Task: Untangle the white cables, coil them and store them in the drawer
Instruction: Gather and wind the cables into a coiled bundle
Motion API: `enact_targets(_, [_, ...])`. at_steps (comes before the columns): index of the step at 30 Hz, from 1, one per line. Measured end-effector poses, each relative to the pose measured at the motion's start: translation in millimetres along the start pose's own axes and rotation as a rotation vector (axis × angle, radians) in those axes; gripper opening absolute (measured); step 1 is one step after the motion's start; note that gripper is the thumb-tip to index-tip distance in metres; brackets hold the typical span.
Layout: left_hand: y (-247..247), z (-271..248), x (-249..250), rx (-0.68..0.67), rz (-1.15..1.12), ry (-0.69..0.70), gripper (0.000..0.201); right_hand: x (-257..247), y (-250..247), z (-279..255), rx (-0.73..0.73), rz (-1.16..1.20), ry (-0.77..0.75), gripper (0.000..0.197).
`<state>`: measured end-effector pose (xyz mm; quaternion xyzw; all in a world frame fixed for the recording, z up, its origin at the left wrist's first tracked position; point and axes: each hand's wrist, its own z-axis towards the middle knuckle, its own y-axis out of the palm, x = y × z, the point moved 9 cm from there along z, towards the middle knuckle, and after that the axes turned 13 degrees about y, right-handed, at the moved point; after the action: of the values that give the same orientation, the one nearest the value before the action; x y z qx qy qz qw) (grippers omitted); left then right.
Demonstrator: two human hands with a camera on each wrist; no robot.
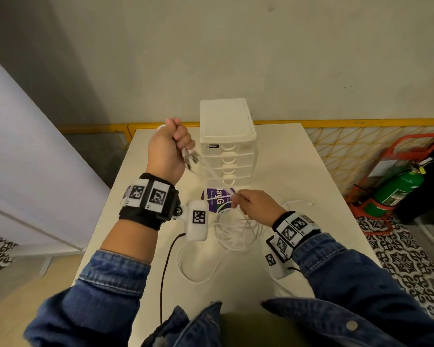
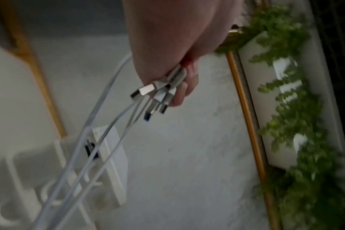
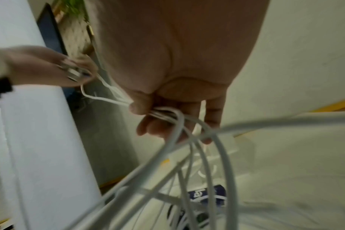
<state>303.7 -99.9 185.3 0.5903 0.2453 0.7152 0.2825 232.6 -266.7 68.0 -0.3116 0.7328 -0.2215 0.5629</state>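
Note:
My left hand (image 1: 172, 146) is raised left of the white drawer unit (image 1: 228, 144) and grips a bunch of white cables near their plug ends (image 2: 158, 95), which stick out below the fist. The strands run down to my right hand (image 1: 251, 204), lower over the table, which pinches several of them between thumb and fingers (image 3: 158, 115). Below it a loose tangle of white cable loops (image 1: 236, 234) lies on the table, with one wide loop (image 1: 198, 269) nearer me. All drawers look closed.
A purple packet (image 1: 217, 199) lies in front of the drawer unit under the cables. The white table (image 1: 323, 196) stands against a yellow railing (image 1: 361, 122). A green fire extinguisher (image 1: 396, 191) in a red stand sits on the floor at right.

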Motion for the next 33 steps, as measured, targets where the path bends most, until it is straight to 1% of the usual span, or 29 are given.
enact_targets(1, [6.6, -4.0, -8.8, -0.051, -0.012, -0.122, 0.034, 11.1, -0.1, 4.3, -0.007, -0.033, 0.059, 0.031])
enact_targets(3, [17.4, -16.7, -24.4, -0.191, 0.075, -0.331, 0.033, 30.5, -2.1, 11.0, -0.016, -0.170, 0.153, 0.034])
enact_targets(4, [20.1, -23.3, -30.2, -0.247, 0.132, -0.405, 0.033, 35.3, -5.5, 13.5, -0.012, -0.192, 0.171, 0.044])
enact_targets(5, [20.8, -28.2, -35.4, -0.288, 0.188, -0.456, 0.033, 32.2, -12.1, 14.2, 0.016, -0.148, 0.151, 0.059])
enact_targets(6, [21.9, -32.5, -40.3, -0.326, 0.240, -0.495, 0.033, 22.6, -21.7, 14.1, 0.070, -0.058, 0.097, 0.071])
enact_targets(8, [25.2, -43.0, -52.5, -0.398, 0.335, -0.569, 0.033, -8.1, -42.3, 8.6, 0.181, 0.131, -0.085, 0.083])
enact_targets(9, [27.7, -49.5, -59.4, -0.433, 0.377, -0.606, 0.033, -25.0, -48.0, 5.6, 0.198, 0.197, -0.179, 0.085])
enact_targets(11, [34.6, -63.4, -72.7, -0.502, 0.460, -0.660, 0.033, -56.5, -48.9, 0.5, 0.167, 0.259, -0.331, 0.082])
enact_targets(13, [40.5, -72.6, -79.7, -0.567, 0.532, -0.674, 0.033, -74.4, -44.6, -1.3, 0.112, 0.290, -0.403, 0.071])
enact_targets(14, [42.7, -75.2, -81.2, -0.591, 0.545, -0.678, 0.034, -76.6, -44.9, -1.2, 0.108, 0.326, -0.406, 0.061])
enact_targets(16, [46.2, -79.5, -81.4, -0.621, 0.505, -0.700, 0.038, -71.4, -51.1, -0.7, 0.149, 0.421, -0.370, 0.039])
enact_targets(17, [47.1, -78.9, -79.8, -0.613, 0.486, -0.689, 0.040, -68.5, -54.3, -0.7, 0.177, 0.437, -0.357, 0.033])
enact_targets(20, [49.3, -66.5, -70.5, -0.537, 0.488, -0.537, 0.040, -64.6, -57.8, -0.6, 0.237, 0.360, -0.342, 0.021])
enact_targets(22, [52.8, -54.8, -57.1, -0.468, 0.375, -0.447, 0.042, -54.7, -53.1, 2.1, 0.228, 0.390, -0.284, 0.010])
enact_targets(25, [50.8, -32.9, -29.4, -0.324, 0.138, -0.363, 0.042, -32.3, -40.2, 3.3, 0.194, 0.504, -0.200, 0.016])
enact_targets(27, [43.4, -24.5, -18.3, -0.263, 0.091, -0.340, 0.040, -23.8, -35.4, 0.2, 0.188, 0.585, -0.186, 0.016])
enact_targets(28, [38.4, -22.7, -16.8, -0.254, 0.107, -0.341, 0.040, -21.8, -36.6, -2.0, 0.192, 0.623, -0.188, 0.019])
enact_targets(30, [25.3, -22.3, -18.0, -0.263, 0.212, -0.371, 0.040, -16.3, -46.2, -4.1, 0.231, 0.678, -0.184, 0.025])
enact_targets(33, [1.2, -25.4, -25.3, -0.272, 0.527, -0.427, 0.040, 1.7, -69.8, 0.5, 0.354, 0.665, -0.144, 0.025])
